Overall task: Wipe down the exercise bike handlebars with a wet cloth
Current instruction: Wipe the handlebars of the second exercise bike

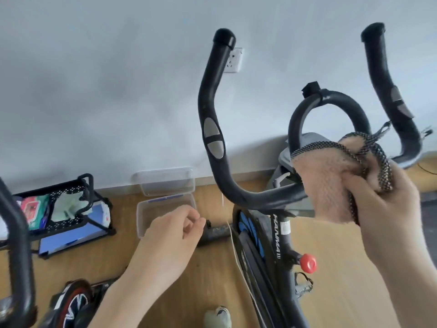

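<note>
Peach cloth (331, 185), bunched in the right hand (387, 204), hides the handlebars' (212, 138) centre; left hand (172, 233) loosely curled, empty.

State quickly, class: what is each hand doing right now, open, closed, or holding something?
Left hand: loosely curled, holding nothing, hanging apart from the handlebars.
Right hand: closed on the cloth, beside the centre loop of the bars.

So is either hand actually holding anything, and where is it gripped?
The right hand holds a bunched peach cloth with dark speckled edging, gripped at its gathered edge, against the black handlebar. The left hand holds nothing.
</note>
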